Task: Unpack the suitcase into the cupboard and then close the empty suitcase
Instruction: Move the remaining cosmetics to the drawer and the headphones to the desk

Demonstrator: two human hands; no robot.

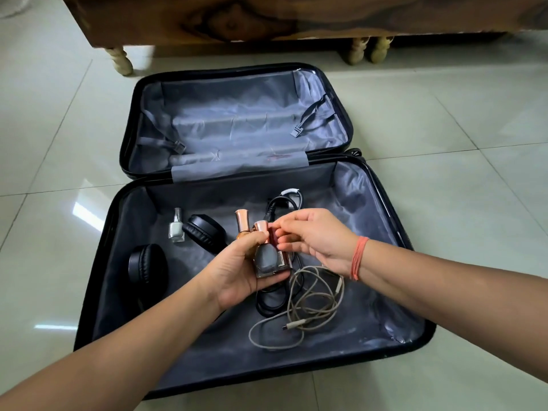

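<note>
The suitcase (118,262) lies open on the tiled floor (459,143), with both grey-lined halves facing up. Over the nearer half, the left hand (237,271) has its grip closed around a small bunch of nail polish bottles (268,259): the fingers are under the bottles and the thumb presses on top. Three copper-coloured caps rise above this grip. The right hand (318,238) comes from the right side, and its thumb and forefinger pinch the cap of the rightmost bottle in the bunch, just beside the left thumb. An orange thread band (357,258) is around the right wrist.

To the left of the grip, another nail polish bottle (176,229) with a silver cap stands alone on the lining. Black headphones (178,247) are beside it and below it. Under and behind the hands there is a black cable (281,203). Below the grip, closer to the person, a grey cable (299,315) lies in loose loops. The far half of the suitcase holds only its straps. Behind it stands wooden furniture (237,22) on turned legs.
</note>
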